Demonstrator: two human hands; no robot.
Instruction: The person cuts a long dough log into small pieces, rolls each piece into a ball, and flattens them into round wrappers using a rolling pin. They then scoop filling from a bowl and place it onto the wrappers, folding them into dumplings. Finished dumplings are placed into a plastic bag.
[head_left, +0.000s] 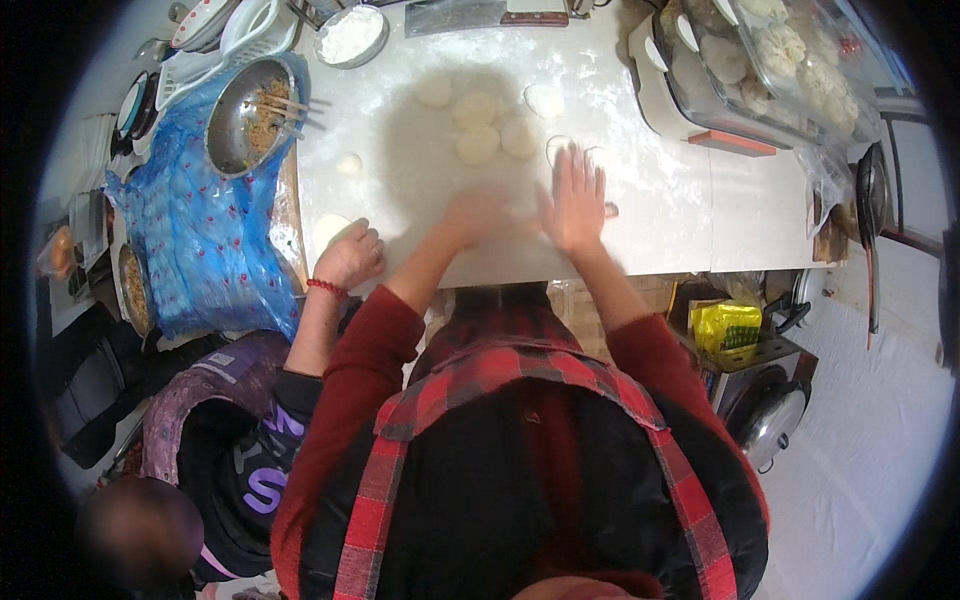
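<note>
My right hand (576, 199) lies palm down, fingers extended, over a thin wooden stick, probably a rolling pin (611, 211), whose end shows beside the palm. Motion blurs my left hand (480, 214), to the left of it; its fingers and anything under them are unclear. Beyond both hands, several round dough pieces (478, 145) rest on the floured work surface (660, 225), some in shadow. A paler dough round (544, 100) lies farther right, and another (558, 150) is partly behind my right fingertips. A small dough piece (349, 164) sits to the left.
A co-worker's hand (349, 255) with a red bead bracelet is at a dough round (330, 229). Left are a metal bowl of filling (251, 116) with chopsticks and blue plastic (202, 225). Behind lie a flour bowl (351, 36) and cleaver (457, 18); right, stacked containers (720, 67).
</note>
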